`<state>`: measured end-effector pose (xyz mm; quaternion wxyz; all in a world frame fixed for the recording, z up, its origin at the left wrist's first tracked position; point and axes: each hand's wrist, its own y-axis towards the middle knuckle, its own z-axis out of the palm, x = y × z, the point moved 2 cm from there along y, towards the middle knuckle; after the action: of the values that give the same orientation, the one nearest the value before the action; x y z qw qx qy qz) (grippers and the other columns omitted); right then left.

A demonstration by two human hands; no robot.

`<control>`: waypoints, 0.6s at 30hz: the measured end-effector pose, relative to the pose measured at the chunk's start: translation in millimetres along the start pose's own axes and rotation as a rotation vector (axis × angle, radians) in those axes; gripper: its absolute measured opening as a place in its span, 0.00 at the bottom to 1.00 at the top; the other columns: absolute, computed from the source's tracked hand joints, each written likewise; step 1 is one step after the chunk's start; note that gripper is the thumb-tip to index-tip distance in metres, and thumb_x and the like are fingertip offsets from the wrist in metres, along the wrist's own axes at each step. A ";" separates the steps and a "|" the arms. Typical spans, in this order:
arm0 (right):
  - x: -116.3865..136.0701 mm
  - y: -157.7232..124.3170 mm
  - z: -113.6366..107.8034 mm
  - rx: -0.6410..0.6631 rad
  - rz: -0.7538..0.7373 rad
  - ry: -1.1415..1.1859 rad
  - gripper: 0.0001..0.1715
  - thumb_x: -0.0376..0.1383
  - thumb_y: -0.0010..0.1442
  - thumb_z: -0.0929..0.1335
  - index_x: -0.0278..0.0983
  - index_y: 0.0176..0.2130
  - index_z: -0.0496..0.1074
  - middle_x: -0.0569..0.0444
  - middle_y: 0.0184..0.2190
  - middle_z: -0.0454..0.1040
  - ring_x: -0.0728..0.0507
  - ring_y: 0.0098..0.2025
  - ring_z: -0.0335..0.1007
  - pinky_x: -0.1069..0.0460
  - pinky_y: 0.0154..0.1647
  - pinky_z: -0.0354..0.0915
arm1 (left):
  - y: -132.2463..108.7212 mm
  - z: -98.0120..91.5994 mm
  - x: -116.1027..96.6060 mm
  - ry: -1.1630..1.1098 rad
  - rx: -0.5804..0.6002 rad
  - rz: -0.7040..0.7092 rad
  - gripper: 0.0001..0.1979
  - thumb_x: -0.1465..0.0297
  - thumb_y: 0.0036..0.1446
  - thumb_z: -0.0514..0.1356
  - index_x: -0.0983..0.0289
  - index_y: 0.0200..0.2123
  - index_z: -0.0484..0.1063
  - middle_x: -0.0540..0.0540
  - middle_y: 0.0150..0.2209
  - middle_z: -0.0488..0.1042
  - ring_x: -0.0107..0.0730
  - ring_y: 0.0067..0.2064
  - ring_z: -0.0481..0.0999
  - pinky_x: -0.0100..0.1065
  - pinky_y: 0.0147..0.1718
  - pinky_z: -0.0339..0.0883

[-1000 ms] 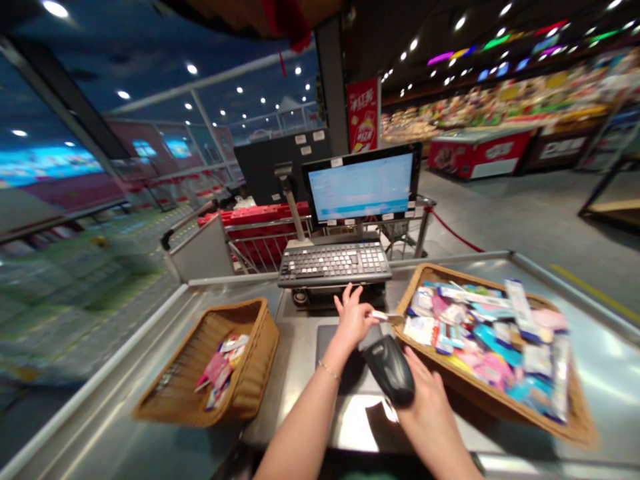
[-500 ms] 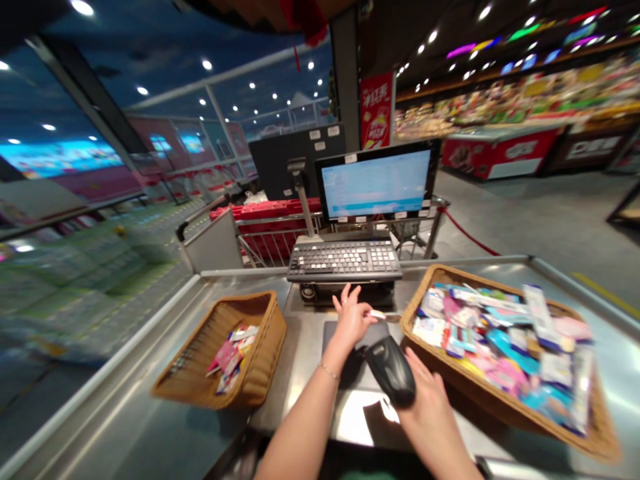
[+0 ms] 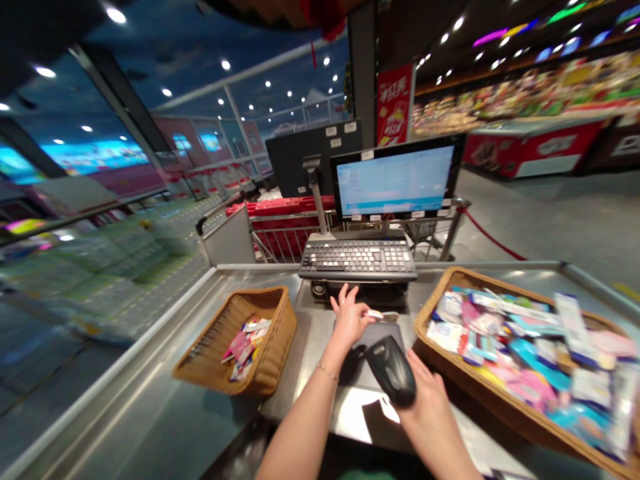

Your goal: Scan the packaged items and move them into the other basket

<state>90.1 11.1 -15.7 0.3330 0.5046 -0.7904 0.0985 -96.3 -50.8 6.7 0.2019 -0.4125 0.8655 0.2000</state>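
My left hand [image 3: 350,323] pinches a small white item [image 3: 375,314] between thumb and forefinger, its other fingers spread; what kind of item it is I cannot make out. In my right hand [image 3: 433,407] lies a black barcode scanner [image 3: 391,370], its head pointing up and left toward the left hand. A grey pad [image 3: 383,331] lies on the counter beneath them. On the left stands a wicker basket [image 3: 286,333] holding a few small colourful packets [image 3: 243,353]. The larger wicker basket [image 3: 425,312] on the right is filled with many packaged goods [image 3: 530,347].
A keyboard [image 3: 357,259] sits on a stand behind my hands, with a lit monitor [image 3: 397,180] above it. The metal counter [image 3: 165,420] has a raised edge. Beyond it are a shopping cart [image 3: 285,233] and a red rope [image 3: 493,240].
The view has turned slightly left, so the counter, baskets and monitor appear shifted right. Both hands keep nearly the same pose, with the item and the scanner still held.
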 end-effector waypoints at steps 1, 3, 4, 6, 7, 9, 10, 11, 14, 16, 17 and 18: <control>-0.2 0.1 1.1 0.002 -0.008 0.007 0.29 0.31 0.52 0.61 0.36 0.53 0.70 0.40 0.57 0.70 0.31 0.65 0.57 0.27 0.60 0.54 | -0.6 -0.9 2.2 0.000 -0.005 -0.005 0.03 0.69 0.49 0.68 0.59 0.29 0.77 0.55 0.65 0.61 0.47 0.70 0.44 0.68 0.62 0.34; -0.5 0.3 2.7 0.002 -0.023 0.014 0.29 0.32 0.52 0.60 0.33 0.53 0.69 0.39 0.57 0.70 0.31 0.65 0.58 0.27 0.59 0.54 | -1.8 -2.8 5.8 -0.001 -0.012 -0.021 0.03 0.69 0.49 0.68 0.59 0.29 0.77 0.55 0.65 0.61 0.47 0.70 0.44 0.68 0.62 0.34; -0.3 0.4 3.3 0.003 -0.026 0.015 0.29 0.32 0.52 0.60 0.33 0.53 0.69 0.39 0.57 0.71 0.31 0.65 0.58 0.27 0.60 0.54 | -2.3 -3.7 7.2 -0.001 -0.013 -0.031 0.03 0.69 0.48 0.68 0.59 0.29 0.77 0.55 0.65 0.61 0.47 0.70 0.44 0.68 0.62 0.33; 0.6 0.6 4.3 0.009 -0.022 0.013 0.29 0.32 0.52 0.61 0.34 0.53 0.69 0.40 0.56 0.71 0.32 0.65 0.58 0.28 0.60 0.55 | -3.2 -5.7 9.0 -0.002 -0.010 -0.052 0.04 0.69 0.48 0.68 0.59 0.30 0.78 0.55 0.65 0.60 0.46 0.70 0.44 0.67 0.63 0.32; 1.2 0.6 4.7 0.012 -0.019 0.010 0.29 0.32 0.52 0.61 0.35 0.53 0.70 0.40 0.56 0.71 0.33 0.65 0.58 0.29 0.60 0.55 | -3.6 -6.7 9.7 -0.004 -0.009 -0.062 0.04 0.69 0.48 0.68 0.59 0.30 0.78 0.55 0.65 0.60 0.45 0.70 0.43 0.66 0.63 0.32; 2.3 1.0 5.4 0.015 -0.016 0.008 0.29 0.32 0.52 0.61 0.35 0.53 0.70 0.41 0.57 0.71 0.33 0.65 0.57 0.30 0.61 0.54 | -4.1 -8.7 11.4 -0.006 -0.007 -0.079 0.04 0.69 0.49 0.68 0.59 0.31 0.78 0.54 0.65 0.60 0.44 0.70 0.43 0.66 0.63 0.32; 2.4 1.5 5.8 0.016 -0.018 0.007 0.29 0.33 0.52 0.62 0.35 0.53 0.70 0.40 0.57 0.70 0.33 0.65 0.57 0.30 0.61 0.54 | -4.3 -9.7 12.4 -0.006 -0.006 -0.086 0.04 0.69 0.49 0.68 0.58 0.31 0.78 0.54 0.65 0.60 0.44 0.70 0.43 0.66 0.63 0.32; 2.0 2.1 6.3 0.018 -0.022 0.007 0.29 0.33 0.52 0.62 0.35 0.53 0.70 0.40 0.57 0.70 0.33 0.65 0.56 0.30 0.61 0.54 | -4.4 -10.6 13.5 -0.004 -0.006 -0.093 0.04 0.69 0.49 0.68 0.58 0.31 0.77 0.54 0.66 0.60 0.44 0.70 0.43 0.66 0.63 0.32; -2.5 5.2 9.0 0.056 -0.034 0.007 0.29 0.34 0.52 0.63 0.35 0.54 0.70 0.39 0.58 0.69 0.31 0.66 0.56 0.29 0.60 0.55 | -5.1 -13.5 17.5 0.006 -0.007 -0.104 0.04 0.69 0.49 0.68 0.58 0.31 0.77 0.54 0.66 0.59 0.45 0.71 0.42 0.66 0.63 0.32; -6.8 7.8 11.7 0.103 -0.043 0.013 0.29 0.34 0.52 0.63 0.36 0.54 0.70 0.39 0.59 0.69 0.30 0.66 0.55 0.28 0.59 0.56 | -5.7 -15.6 19.9 0.013 -0.006 -0.113 0.04 0.69 0.49 0.67 0.58 0.31 0.77 0.54 0.66 0.59 0.45 0.71 0.42 0.67 0.63 0.32; -8.7 9.0 12.9 0.119 -0.045 0.015 0.29 0.34 0.52 0.64 0.37 0.54 0.70 0.40 0.59 0.68 0.30 0.66 0.55 0.28 0.59 0.56 | -6.0 -16.6 21.0 0.016 -0.004 -0.119 0.04 0.69 0.49 0.67 0.59 0.31 0.77 0.53 0.66 0.59 0.45 0.71 0.42 0.67 0.63 0.32; -10.0 10.0 13.9 0.129 -0.048 0.017 0.29 0.34 0.52 0.64 0.38 0.54 0.70 0.40 0.59 0.68 0.30 0.66 0.55 0.28 0.59 0.56 | -6.4 -17.6 22.1 0.019 -0.002 -0.123 0.03 0.69 0.50 0.67 0.59 0.31 0.77 0.53 0.66 0.59 0.45 0.71 0.42 0.67 0.63 0.32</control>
<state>78.2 16.3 -30.7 0.3087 0.5429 -0.7673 0.1456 -107.3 -77.5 9.0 0.2055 -0.4671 0.8401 0.1841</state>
